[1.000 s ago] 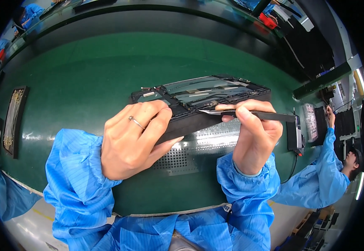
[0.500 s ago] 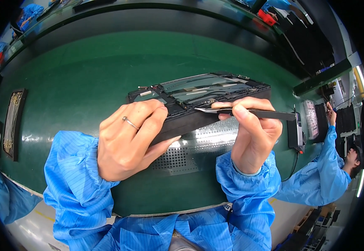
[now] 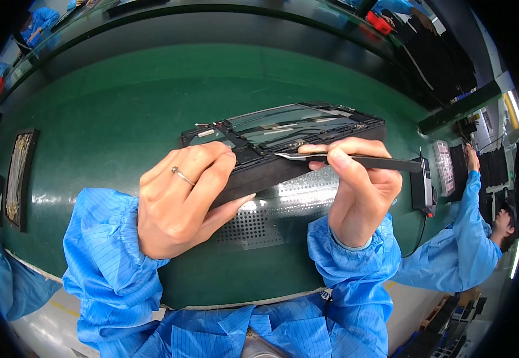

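Note:
An opened, tablet-like electronic device (image 3: 271,134) with exposed flat cables and a dark frame lies on a thick black block (image 3: 265,182). My left hand (image 3: 179,197), with a ring on one finger, is closed over the left front corner; its fingers press on the device's edge and the thumb lies along the block's front side. What sits under those fingertips is hidden. Between thumb and fingers, my right hand (image 3: 363,185) grips black-handled tweezers (image 3: 384,162). Their silver tips point left and meet the device's near edge, a little right of my left fingers.
A perforated metal plate (image 3: 253,224) lies in front of the block on the green mat (image 3: 122,95). A black tray of thin cables (image 3: 19,179) stands at the left. At the right are a black-and-grey boxy device (image 3: 423,185), a clear tray (image 3: 443,167) and a co-worker's arm (image 3: 465,221).
The tweezers' tips have shifted very slightly left along the device's edge. My left hand has also slid a touch left, with both grips kept.

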Demonstrator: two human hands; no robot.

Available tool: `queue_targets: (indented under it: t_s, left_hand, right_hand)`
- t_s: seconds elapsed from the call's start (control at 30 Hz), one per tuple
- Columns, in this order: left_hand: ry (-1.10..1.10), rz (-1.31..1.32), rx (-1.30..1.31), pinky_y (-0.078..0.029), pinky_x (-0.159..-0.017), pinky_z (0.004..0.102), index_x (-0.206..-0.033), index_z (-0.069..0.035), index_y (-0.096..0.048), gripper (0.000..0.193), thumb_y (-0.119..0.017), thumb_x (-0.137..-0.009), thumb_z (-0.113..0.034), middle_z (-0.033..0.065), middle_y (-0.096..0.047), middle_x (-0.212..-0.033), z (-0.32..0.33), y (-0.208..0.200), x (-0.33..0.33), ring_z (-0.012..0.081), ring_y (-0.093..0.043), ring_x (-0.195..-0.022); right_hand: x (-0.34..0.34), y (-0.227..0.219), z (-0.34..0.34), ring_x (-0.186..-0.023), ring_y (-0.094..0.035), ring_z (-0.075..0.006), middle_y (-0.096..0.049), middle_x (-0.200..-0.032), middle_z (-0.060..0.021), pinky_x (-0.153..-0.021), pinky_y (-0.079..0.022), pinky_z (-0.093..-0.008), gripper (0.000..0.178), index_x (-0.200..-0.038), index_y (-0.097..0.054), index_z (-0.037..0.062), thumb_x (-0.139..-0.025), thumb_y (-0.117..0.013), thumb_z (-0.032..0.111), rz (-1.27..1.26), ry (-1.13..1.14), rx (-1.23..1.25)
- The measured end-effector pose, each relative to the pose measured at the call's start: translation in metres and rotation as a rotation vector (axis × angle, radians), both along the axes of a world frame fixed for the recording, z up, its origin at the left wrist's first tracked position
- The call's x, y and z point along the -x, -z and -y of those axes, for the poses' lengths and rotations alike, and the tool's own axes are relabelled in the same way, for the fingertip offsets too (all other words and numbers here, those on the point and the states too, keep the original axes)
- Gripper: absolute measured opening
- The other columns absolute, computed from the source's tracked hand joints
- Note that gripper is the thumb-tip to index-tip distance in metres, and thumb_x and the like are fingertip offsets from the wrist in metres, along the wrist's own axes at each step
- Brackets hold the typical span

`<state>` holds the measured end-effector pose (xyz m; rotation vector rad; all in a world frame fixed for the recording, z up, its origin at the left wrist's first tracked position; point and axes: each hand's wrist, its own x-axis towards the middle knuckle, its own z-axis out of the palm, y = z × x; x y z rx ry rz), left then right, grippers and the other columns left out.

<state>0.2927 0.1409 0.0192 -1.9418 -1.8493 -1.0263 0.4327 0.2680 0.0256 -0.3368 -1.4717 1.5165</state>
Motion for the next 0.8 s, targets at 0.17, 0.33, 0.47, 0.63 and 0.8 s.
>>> queue_targets:
  t_s: [0.17, 0.33, 0.47, 0.63, 0.8]
  left_hand:
    - [-0.01, -0.008, -0.01, -0.048, -0.064, 0.0311, -0.088, 0.003, -0.052, 0.043, -0.072, -0.051, -0.005, 0.0156, -0.054, -0.087, -0.002, 0.001, 0.0, 0.0278, -0.057, -0.075]
    - [-0.014, -0.062, 0.016, -0.047, -0.063, 0.0324, -0.085, 0.003, -0.051, 0.047, -0.072, -0.043, -0.003, 0.0157, -0.052, -0.084, -0.003, -0.002, -0.001, 0.0289, -0.055, -0.073]
    - [0.008, -0.217, -0.013, -0.046, -0.068, 0.0395, -0.082, 0.002, -0.048, 0.049, -0.068, -0.036, 0.001, 0.0155, -0.049, -0.079, -0.007, 0.004, 0.006, 0.0309, -0.053, -0.073]
    - [-0.104, -0.275, -0.08, -0.04, -0.055, 0.0354, -0.076, 0.003, -0.048, 0.045, -0.065, -0.035, 0.0, 0.0146, -0.048, -0.075, -0.012, -0.004, 0.03, 0.0285, -0.048, -0.065]
    - [-0.32, -0.522, -0.046, -0.036, -0.065, 0.0365, -0.077, 0.001, -0.046, 0.042, -0.064, -0.039, 0.001, 0.0145, -0.043, -0.08, -0.025, -0.016, 0.07, 0.0301, -0.043, -0.072]
  right_hand:
    - [-0.002, -0.002, 0.002, -0.067, -0.055, -0.0168, -0.059, -0.077, -0.0145, -0.064, -0.044, -0.0254, 0.007, -0.076, -0.056, -0.0065, -0.069, -0.057, -0.004, 0.018, -0.006, -0.021]
    - [-0.005, -0.006, -0.009, -0.062, -0.056, -0.0195, -0.059, -0.075, -0.0156, -0.06, -0.046, -0.0271, 0.008, -0.074, -0.056, -0.0081, -0.068, -0.055, -0.003, -0.059, 0.032, 0.017]
    - [-0.014, 0.001, -0.017, -0.061, -0.057, -0.0211, -0.057, -0.073, -0.0155, -0.058, -0.046, -0.0277, 0.008, -0.074, -0.055, -0.0088, -0.068, -0.054, -0.002, -0.06, 0.086, 0.034]
    - [-0.037, 0.012, -0.03, -0.064, -0.058, -0.0219, -0.056, -0.071, -0.0138, -0.058, -0.046, -0.0273, 0.007, -0.074, -0.054, -0.0075, -0.07, -0.054, -0.002, -0.042, 0.178, 0.025]
    - [-0.06, 0.034, -0.043, -0.062, -0.057, -0.0189, -0.057, -0.072, -0.014, -0.059, -0.045, -0.026, 0.005, -0.072, -0.055, -0.006, -0.07, -0.054, -0.003, 0.0, 0.279, 0.038]
